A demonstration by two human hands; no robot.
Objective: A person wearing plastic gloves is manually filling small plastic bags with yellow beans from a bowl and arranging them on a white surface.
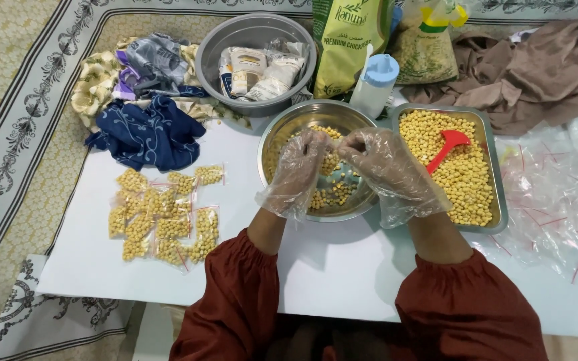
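At left centre lie filled chickpea packets (165, 217), then the gloved left hand (297, 172) and gloved right hand (388, 168) meet, fingers pinched on a small chickpea-filled bag (330, 160) over the steel bowl (282, 134), beside a chickpea tray (496, 194) with a red scoop (448, 144).

a low white worktop (342, 267) fills the middle of the view, its surface plain and evenly lit, with soft shadows. under and around it lies a beige carpet (8, 60) with a pale floral weave and a grey scrolled border band (48, 100) running along the left and across the top.
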